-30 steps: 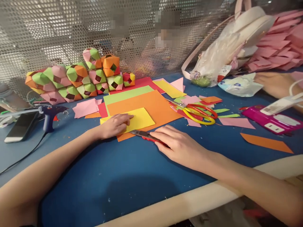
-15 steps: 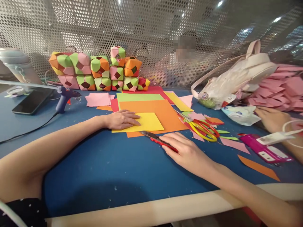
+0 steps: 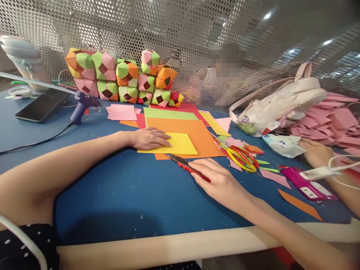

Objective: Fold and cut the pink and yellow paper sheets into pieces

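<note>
My left hand (image 3: 151,138) lies flat, fingers stretched out, on a yellow sheet of paper (image 3: 181,144). Beneath that sheet is a larger orange sheet (image 3: 206,140), with a green sheet (image 3: 171,113) and a red sheet (image 3: 187,109) behind it. In my right hand (image 3: 215,174) is a red and black utility knife (image 3: 184,163), gripped by its handle. Its dark tip points left, close to the front edge of the yellow and orange paper. Whether the blade touches the paper I cannot tell.
Scissors (image 3: 242,159) lie on paper scraps at right, near a purple power strip (image 3: 309,183). Folded paper shapes (image 3: 128,93) are stacked along the mesh. At left are a glue gun (image 3: 80,107), phone (image 3: 42,105) and bottle (image 3: 26,62). Another person's hand (image 3: 316,152) rests at far right.
The camera view has shifted and tilted slightly. My left hand stays flat on the yellow sheet, and my right hand still grips the utility knife at the paper's front edge.
</note>
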Demonstrator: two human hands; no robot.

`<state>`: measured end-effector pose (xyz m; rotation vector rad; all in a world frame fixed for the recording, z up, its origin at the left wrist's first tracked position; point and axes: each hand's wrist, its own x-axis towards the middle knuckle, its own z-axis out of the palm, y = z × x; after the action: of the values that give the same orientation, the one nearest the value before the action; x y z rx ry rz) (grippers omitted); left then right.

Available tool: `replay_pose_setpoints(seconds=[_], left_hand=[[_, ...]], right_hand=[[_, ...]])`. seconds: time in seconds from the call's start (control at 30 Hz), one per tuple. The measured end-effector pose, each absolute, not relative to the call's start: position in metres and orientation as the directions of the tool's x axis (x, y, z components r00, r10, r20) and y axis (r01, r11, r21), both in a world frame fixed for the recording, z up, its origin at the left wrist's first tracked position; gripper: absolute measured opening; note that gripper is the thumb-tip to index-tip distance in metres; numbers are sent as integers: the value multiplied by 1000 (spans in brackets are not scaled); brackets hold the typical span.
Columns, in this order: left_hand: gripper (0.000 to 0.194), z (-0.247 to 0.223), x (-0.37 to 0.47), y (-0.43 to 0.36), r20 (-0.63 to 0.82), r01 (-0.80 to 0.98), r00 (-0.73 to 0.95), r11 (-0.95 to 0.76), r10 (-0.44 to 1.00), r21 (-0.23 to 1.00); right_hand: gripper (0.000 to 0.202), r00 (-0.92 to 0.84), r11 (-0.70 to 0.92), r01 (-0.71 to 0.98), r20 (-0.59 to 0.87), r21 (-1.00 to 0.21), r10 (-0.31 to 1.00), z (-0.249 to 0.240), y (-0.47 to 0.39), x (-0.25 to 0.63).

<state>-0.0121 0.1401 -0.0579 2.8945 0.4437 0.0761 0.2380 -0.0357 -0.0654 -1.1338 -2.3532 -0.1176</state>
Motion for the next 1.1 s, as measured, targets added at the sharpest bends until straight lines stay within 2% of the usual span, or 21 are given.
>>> replay_pose_setpoints(seconds=[0.33, 0.83, 1.1], left_hand=[[42, -60, -13, 140, 64, 243, 962, -942, 264, 230], [42, -60, -10, 140, 8, 287, 956, -939, 294, 191], [41, -56, -11, 131, 33, 277, 958, -949, 285, 149]], right_hand=[[24, -530, 653, 743, 469, -144, 707, -62, -34, 229], [25, -548, 663, 734, 447, -149, 707, -63, -34, 217], [25, -589, 697, 712, 471, -83, 657, -63, -30, 210]])
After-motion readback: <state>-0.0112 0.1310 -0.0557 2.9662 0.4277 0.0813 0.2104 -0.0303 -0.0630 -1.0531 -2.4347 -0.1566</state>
